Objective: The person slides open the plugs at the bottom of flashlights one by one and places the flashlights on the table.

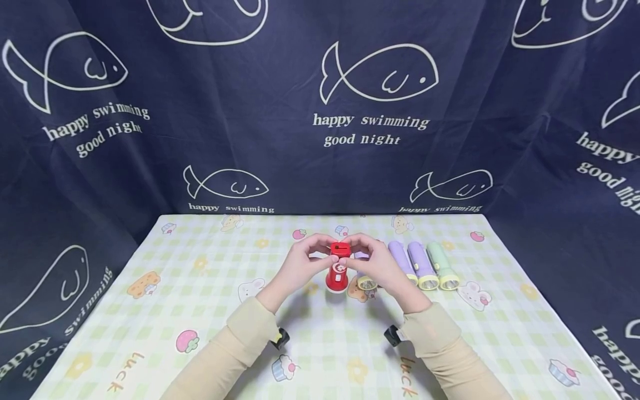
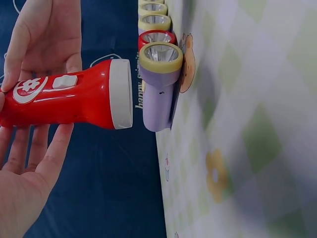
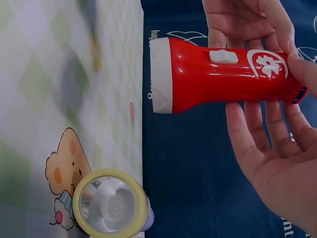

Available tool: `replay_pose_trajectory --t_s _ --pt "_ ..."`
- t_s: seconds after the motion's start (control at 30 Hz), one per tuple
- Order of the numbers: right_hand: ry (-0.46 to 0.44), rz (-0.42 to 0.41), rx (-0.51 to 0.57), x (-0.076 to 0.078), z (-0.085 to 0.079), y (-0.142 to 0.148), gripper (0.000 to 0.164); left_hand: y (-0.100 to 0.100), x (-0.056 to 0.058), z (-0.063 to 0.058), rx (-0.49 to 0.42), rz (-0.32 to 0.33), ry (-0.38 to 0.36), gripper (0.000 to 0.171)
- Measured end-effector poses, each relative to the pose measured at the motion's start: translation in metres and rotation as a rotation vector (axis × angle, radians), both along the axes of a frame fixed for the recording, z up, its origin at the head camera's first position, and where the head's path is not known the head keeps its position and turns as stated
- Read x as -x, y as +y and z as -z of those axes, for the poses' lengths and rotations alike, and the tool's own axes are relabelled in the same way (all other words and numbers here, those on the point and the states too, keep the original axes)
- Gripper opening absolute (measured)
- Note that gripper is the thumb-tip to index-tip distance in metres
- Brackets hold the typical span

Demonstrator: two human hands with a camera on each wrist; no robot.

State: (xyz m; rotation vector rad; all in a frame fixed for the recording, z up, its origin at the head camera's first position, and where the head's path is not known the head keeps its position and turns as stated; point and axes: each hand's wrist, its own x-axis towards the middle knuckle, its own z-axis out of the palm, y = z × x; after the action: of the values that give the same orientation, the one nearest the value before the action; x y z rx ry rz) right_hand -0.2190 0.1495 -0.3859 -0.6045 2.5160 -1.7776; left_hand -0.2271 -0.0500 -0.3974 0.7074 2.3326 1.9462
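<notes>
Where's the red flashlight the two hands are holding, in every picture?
Head: the red flashlight is below the centre, between the left hand and the right hand, white end down.
Left wrist: the red flashlight is at the upper left, white end pointing right.
Right wrist: the red flashlight is at the upper right, white end pointing left.
Shared landmark: the lilac flashlight with a yellow rim, lying by the tan cartoon print.

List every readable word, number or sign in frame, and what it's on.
"happy swimming": dark blue curtain, repeated, some cut off
"good night": same curtain, repeated
"luck": tablecloth, twice
Tiny mark, tablecloth's far edge: too small to read
Red flashlight: white flower emblem, no words seen
</notes>
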Motion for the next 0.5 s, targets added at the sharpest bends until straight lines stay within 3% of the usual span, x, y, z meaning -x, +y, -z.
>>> replay_pose_trajectory --t_s 0.33,0.5 --pt "0.012 0.014 0.0 -0.0014 0.0011 -0.0014 0.035 -0.0031 0.0007 0.0023 -0.036 0.025 0.042 0.031" --pt "0.024 0.013 0.001 -0.0016 0.002 -0.0021 0.034 -0.0043 0.0013 0.0025 -0.014 0.006 0.035 0.028"
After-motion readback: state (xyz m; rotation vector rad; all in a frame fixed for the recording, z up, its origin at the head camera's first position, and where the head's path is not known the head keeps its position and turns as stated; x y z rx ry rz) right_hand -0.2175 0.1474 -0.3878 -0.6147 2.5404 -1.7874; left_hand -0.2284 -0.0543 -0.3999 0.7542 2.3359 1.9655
